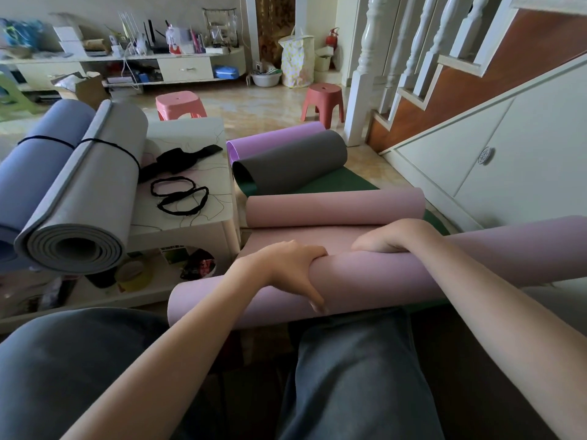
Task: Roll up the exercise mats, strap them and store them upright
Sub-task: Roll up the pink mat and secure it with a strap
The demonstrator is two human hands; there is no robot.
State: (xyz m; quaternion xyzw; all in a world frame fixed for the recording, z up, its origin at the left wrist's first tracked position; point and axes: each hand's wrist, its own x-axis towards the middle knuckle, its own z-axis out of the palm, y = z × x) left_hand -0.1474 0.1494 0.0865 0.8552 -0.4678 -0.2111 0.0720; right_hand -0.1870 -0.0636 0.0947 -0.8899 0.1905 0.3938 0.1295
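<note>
Both hands on a rolled lilac mat [381, 274] lying across the person's lap. Left hand [286, 265] curled over the roll, fingers wrapped down its near side – gripping it. Right hand [390, 236] curled over the top far edge of the same roll, fingers tucked behind, also gripping.

Just beyond it, a pink mat [333, 209] partly rolled, its flat end running under the hands. Behind that a grey mat with green inner face [292, 160], loosely rolled, green tail flat on the floor; a purple mat [273, 138] rolled right behind, touching it.

Left: white tabletop [190, 128] carrying a grey rolled mat [89, 201] and a blue rolled mat [35, 166] side by side, black elastic strap [104, 142] around both. Loose black loop straps [178, 193] and a wider black strap [181, 158] lie on the tabletop beside them.

2 pink stools [179, 104] farther back – stairs at right.
</note>
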